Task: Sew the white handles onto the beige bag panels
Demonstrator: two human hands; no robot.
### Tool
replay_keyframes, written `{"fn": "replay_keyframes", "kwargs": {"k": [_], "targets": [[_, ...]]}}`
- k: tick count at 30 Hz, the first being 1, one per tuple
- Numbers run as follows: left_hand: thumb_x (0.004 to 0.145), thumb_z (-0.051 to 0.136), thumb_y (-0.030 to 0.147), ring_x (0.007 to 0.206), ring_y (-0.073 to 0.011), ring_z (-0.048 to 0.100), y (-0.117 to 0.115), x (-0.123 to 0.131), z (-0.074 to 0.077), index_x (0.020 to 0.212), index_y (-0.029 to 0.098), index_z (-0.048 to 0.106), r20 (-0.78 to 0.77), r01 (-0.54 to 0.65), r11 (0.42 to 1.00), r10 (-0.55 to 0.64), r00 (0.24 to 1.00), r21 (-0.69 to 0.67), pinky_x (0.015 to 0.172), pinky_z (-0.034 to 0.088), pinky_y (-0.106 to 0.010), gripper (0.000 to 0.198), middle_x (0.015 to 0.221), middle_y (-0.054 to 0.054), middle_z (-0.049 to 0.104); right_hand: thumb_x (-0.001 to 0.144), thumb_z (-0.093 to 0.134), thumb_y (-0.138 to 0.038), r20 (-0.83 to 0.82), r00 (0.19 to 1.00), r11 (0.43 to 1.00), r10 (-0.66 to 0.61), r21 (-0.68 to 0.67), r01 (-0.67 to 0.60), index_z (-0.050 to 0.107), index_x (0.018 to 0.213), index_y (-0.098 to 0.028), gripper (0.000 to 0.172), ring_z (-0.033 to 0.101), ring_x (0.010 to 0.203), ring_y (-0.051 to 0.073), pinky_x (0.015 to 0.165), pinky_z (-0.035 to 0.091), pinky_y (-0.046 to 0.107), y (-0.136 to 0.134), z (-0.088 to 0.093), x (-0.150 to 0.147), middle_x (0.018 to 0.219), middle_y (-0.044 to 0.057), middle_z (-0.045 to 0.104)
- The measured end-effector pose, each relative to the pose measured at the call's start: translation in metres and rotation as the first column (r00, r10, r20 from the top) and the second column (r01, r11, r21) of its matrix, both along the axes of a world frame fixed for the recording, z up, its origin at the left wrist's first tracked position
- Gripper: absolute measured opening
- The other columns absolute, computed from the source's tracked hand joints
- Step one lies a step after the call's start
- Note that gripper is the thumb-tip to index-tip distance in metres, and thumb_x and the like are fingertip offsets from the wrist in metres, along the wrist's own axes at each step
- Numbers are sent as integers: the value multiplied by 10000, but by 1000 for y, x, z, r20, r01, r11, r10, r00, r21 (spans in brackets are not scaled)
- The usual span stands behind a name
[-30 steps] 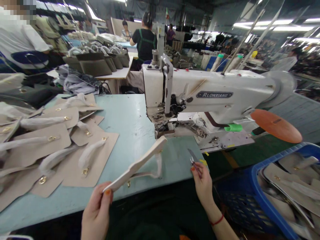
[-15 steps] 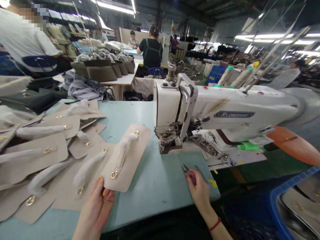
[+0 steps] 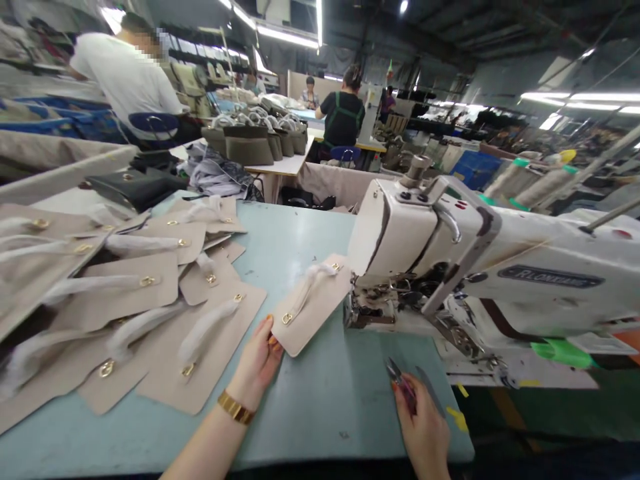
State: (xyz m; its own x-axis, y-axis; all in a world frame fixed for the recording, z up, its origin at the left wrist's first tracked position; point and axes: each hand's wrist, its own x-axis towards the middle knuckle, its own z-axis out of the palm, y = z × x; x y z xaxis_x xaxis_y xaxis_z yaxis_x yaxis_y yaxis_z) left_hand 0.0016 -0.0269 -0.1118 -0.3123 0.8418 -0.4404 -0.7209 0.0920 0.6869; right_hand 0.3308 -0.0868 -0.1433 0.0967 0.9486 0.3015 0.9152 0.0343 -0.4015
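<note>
My left hand (image 3: 260, 360) pinches the near corner of a beige bag panel (image 3: 295, 337), thumb on top. The panel carries a wrapped handle fixed by two gold buckles, and its far end lies beside the sewing machine's needle area (image 3: 373, 307). In my right hand (image 3: 423, 420), low over the table's right part, are thread snips (image 3: 401, 383) with their blades pointing away from me. Left of my left hand lies a spread pile of similar beige bag panels (image 3: 225, 353) with wrapped handles and gold buckles.
A white sewing machine (image 3: 520, 247) fills the right side of the blue-green table (image 3: 300, 427). Thread cones (image 3: 510, 180) stand behind it. Dark bags (image 3: 250, 143) sit on a table farther back. Two people (image 3: 345, 110) (image 3: 125, 80) work beyond.
My left hand has moved the panel right and away from me, closer to the machine. The view has swung left. The snips stay in my right hand.
</note>
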Motion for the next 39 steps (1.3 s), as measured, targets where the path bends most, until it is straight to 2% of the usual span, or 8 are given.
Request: {"fn": "replay_keyframes", "kwargs": {"k": [6, 9, 12, 20, 25, 29, 34, 39], "targets": [[793, 677, 332, 782, -185, 650, -55, -23, 17, 1107, 192, 617, -405, 56, 998, -52, 913, -3, 627, 546, -307, 349, 1134, -113, 637, 880, 396, -653, -24, 1000, 998, 0, -58, -1, 602, 1080, -198, 538, 722, 802, 262, 571, 577, 321, 5, -3, 12, 1003, 94, 719], [807, 639, 337, 1051, -264, 585, -84, -55, 26, 1197, 218, 590, -938, 5, 998, 57, 341, 62, 872, 503, -445, 410, 1338, -132, 503, 887, 349, -654, -7, 998, 998, 65, -13, -65, 600, 1066, -186, 560, 714, 833, 264, 609, 582, 336, 17, -1, 16, 1022, 109, 706], [815, 603, 360, 1228, -330, 473, -92, -94, 28, 1260, 170, 537, -986, -95, 986, 127, -109, 138, 1039, 355, -537, 489, 1296, -169, 523, 929, 300, -583, 61, 986, 987, 156, 29, -158, 602, 1059, -174, 525, 698, 850, 254, 676, 573, 349, 35, 5, 15, 1023, 117, 692], [800, 593, 491, 596, -225, 587, -93, -112, 33, 810, 179, 636, -945, 4, 975, -218, 244, -224, 570, 441, -315, 315, 616, -20, 632, 924, 412, -463, 15, 949, 937, 316, 153, -314, 681, 1020, -152, 421, 615, 1039, 285, 891, 509, 435, 32, 21, -23, 1146, 137, 640], [745, 684, 532, 719, -197, 640, -138, -41, 54, 932, 191, 595, -551, -19, 992, -51, 833, -122, 628, 494, -262, 399, 771, -25, 696, 909, 484, -527, -683, 665, 839, 302, -142, -526, 673, 1110, -183, 442, 616, 1088, 252, 941, 501, 363, -33, 45, -102, 1166, 135, 646], [733, 706, 508, 890, -232, 655, -165, 19, 68, 936, 208, 634, -499, -23, 998, -5, 866, -51, 786, 517, -288, 369, 893, -53, 716, 854, 516, -643, -968, 252, 580, 16, -196, -791, 625, 1155, -135, 601, 644, 940, 245, 737, 535, 312, -53, 77, -159, 1097, 135, 657], [706, 734, 500, 1331, -310, 412, -169, 31, 71, 1191, 249, 605, -688, -133, 990, 125, 715, 42, 1140, 272, -375, 561, 1387, -81, 521, 876, 530, -575, -930, 353, 668, 107, -196, -718, 621, 852, -106, 478, 520, 729, 139, 607, 418, 199, -43, 112, -157, 792, 45, 597], [574, 824, 512, 1155, -408, 578, -153, 27, 70, 1073, 170, 664, -237, 113, 978, -154, 959, -176, 946, 496, -483, 626, 1065, -147, 725, 913, 523, -482, -894, 394, 674, 214, -157, -722, 605, 821, -106, 395, 421, 665, 94, 554, 329, 175, -28, 137, -136, 713, 4, 495]]}}
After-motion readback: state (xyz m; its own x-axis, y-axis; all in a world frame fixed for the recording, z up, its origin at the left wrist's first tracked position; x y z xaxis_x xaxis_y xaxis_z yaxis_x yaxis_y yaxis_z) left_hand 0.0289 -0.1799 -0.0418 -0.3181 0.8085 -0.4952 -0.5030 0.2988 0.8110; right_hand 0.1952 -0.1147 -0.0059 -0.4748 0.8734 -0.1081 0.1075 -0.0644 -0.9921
